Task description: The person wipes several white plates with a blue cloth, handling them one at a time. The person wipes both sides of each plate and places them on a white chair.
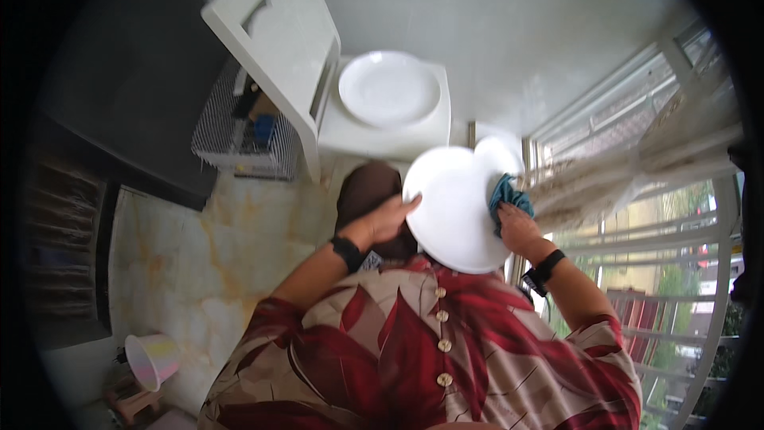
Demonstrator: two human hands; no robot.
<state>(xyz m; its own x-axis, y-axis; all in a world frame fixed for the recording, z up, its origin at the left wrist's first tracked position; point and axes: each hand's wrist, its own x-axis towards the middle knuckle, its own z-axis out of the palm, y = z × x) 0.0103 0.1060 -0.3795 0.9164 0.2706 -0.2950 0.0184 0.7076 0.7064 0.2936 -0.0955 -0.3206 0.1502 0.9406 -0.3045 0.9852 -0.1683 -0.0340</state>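
Note:
A white round plate (449,215) is in front of my torso, its face turned up towards me. My left hand (391,218) grips its left rim, thumb on the upper face and the other fingers out of sight beneath. Bunched in my right hand (518,228) is a teal cloth (509,196), pressed against the plate's right edge. Just beyond that edge, partly covered by the plate and cloth, shows another white rounded object (500,152); blur hides whether it is a dish. Farther ahead, a white plate (388,88) rests on the seat of a white plastic chair (376,140).
A barred window (632,239) with a sheer curtain (603,173) runs along my right. Left of the chair stands a striped storage basket (215,131) with items inside. On the marbled floor (179,263), a pastel bucket (149,361) is near a small stool (131,400) at lower left.

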